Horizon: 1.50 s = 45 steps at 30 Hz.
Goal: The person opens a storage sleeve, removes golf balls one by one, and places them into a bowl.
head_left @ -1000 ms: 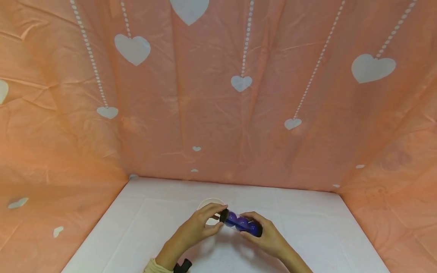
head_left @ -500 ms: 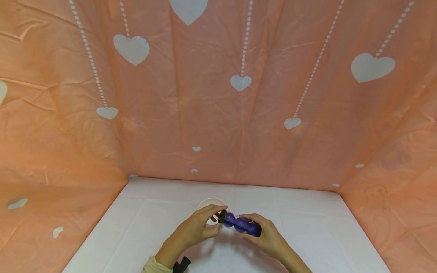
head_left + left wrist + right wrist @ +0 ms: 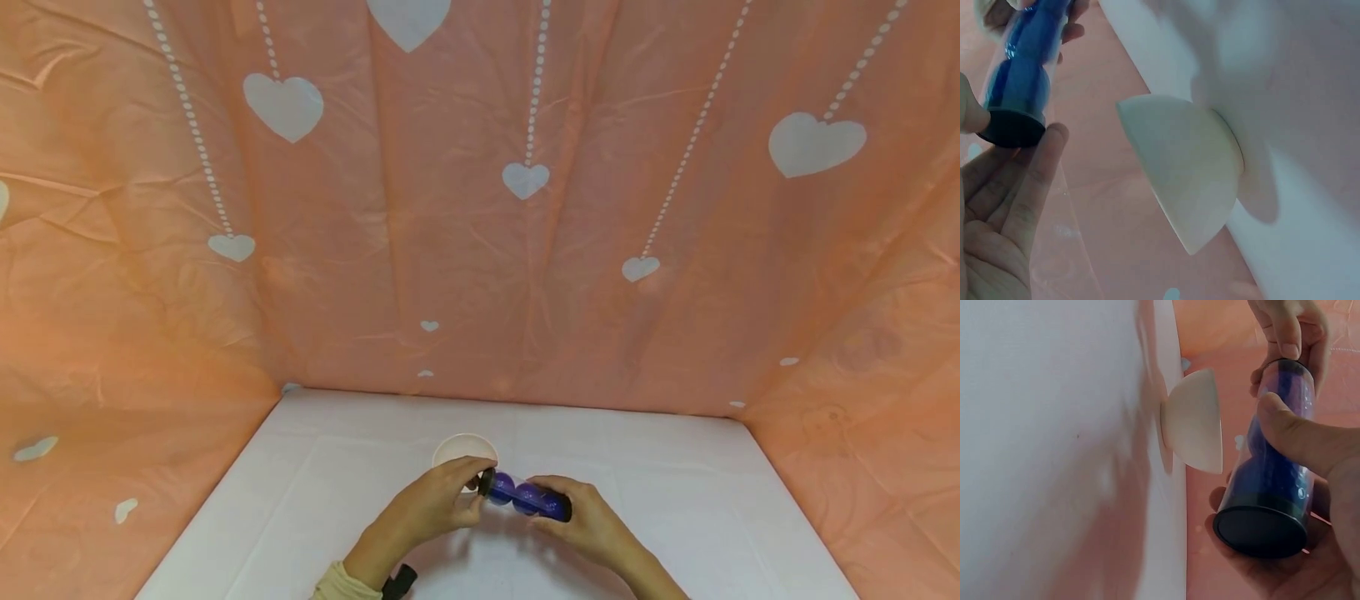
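Observation:
Between the two hands, above the table, is a clear tube [image 3: 527, 498] holding purple-blue balls, with a black cap at each end. My right hand [image 3: 585, 521] grips the tube near its right end, thumb on one side and fingers curled round the other. At the opposite end, my left hand [image 3: 438, 504] pinches the black cap [image 3: 1013, 128] between thumb and fingertips. The cap is still on the tube. In the right wrist view the other black cap [image 3: 1260, 531] also covers its end. A cream bowl [image 3: 465, 447] stands upright behind the left hand, partly hidden by it.
A white cloth [image 3: 660, 467] covers the table. Orange sheeting [image 3: 480, 250] with white hearts rises behind it and on both sides. A black object [image 3: 399, 582] shows beside the left wrist, near the beige sleeve [image 3: 345, 583].
The tube's left end has dipped slightly and shifted a little left, with the left hand's fingertips following. The right hand keeps its grip. More of the bowl shows above the left hand.

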Tool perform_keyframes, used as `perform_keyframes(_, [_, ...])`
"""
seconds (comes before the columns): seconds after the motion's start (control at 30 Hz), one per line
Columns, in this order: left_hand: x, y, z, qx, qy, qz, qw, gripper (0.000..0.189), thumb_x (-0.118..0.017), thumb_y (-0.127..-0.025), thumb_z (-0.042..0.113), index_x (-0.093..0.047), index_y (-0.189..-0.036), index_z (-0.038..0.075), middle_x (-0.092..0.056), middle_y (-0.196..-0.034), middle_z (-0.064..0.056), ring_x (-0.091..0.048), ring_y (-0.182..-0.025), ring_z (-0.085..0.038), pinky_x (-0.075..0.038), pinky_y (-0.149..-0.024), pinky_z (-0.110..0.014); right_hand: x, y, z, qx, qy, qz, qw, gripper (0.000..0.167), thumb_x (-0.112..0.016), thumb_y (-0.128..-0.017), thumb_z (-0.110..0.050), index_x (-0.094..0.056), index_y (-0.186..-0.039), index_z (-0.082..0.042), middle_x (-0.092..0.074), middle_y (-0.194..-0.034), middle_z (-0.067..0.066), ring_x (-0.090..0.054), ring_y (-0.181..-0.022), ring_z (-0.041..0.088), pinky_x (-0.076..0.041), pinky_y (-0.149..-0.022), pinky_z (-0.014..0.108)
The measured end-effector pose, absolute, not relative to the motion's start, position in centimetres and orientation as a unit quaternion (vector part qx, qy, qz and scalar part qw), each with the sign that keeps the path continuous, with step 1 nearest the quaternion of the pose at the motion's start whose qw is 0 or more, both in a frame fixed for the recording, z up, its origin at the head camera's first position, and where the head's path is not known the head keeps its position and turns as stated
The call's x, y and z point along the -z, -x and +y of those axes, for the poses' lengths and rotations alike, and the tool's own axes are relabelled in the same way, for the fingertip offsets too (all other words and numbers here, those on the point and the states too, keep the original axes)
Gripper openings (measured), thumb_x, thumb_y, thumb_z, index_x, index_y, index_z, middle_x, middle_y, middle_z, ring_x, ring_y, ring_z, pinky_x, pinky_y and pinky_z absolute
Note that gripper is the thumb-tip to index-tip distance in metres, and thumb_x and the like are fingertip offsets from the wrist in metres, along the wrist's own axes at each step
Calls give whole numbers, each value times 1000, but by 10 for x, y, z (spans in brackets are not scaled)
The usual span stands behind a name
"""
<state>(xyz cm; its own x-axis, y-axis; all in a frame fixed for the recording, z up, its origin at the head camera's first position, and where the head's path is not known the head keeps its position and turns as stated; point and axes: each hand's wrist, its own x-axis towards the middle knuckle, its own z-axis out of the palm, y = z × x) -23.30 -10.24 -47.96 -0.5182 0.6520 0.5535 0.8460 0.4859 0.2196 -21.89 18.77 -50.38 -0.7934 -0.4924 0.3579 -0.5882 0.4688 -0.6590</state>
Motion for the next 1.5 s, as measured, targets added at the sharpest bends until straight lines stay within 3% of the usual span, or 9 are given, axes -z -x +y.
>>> perform_keyframes(0.5, [477, 242, -106, 262, 472, -825, 167, 54, -83, -82, 3, -66, -133, 2, -75, -119, -7, -73, -97, -10, -62, -90, -21, 501, 225, 192, -395, -328, -857, 36, 43, -88, -92, -22, -74, -131, -9, -78, -123, 8, -72, -107, 11, -63, -90, 30])
perform_keyframes(0.7, [480, 244, -107, 359, 471, -799, 105, 55, -78, -89, -4, -60, -140, 3, -70, -126, -12, -74, -107, -19, -63, -94, -25, 499, 226, 193, -390, -309, -866, 45, 45, -89, -90, -24, -75, -131, -13, -77, -125, 5, -71, -111, 13, -62, -95, 33])
perform_keyframes(0.87, [483, 246, -110, 404, 462, -786, 71, 53, -81, -94, 3, -60, -142, 3, -69, -130, -12, -74, -110, -20, -63, -96, -28, 501, 225, 196, -386, -323, -862, 60, 45, -89, -91, -26, -74, -132, -12, -78, -124, 5, -72, -112, 15, -62, -97, 35])
perform_keyframes(1.17, [486, 249, -113, 415, 454, -786, 63, 47, -85, -94, 9, -65, -137, 3, -74, -124, -9, -75, -106, -17, -64, -95, -29, 506, 225, 196, -400, -319, -858, 46, 44, -88, -91, -23, -74, -132, -16, -77, -125, 3, -71, -110, 12, -63, -94, 32])
perform_keyframes(1.5, [487, 247, -111, 444, 433, -781, 71, 45, -88, -92, 11, -70, -132, 2, -75, -119, -7, -75, -102, -15, -65, -92, -29, 503, 223, 195, -393, -317, -862, 51, 43, -87, -92, -22, -74, -132, -14, -78, -124, 3, -72, -111, 15, -62, -98, 36])
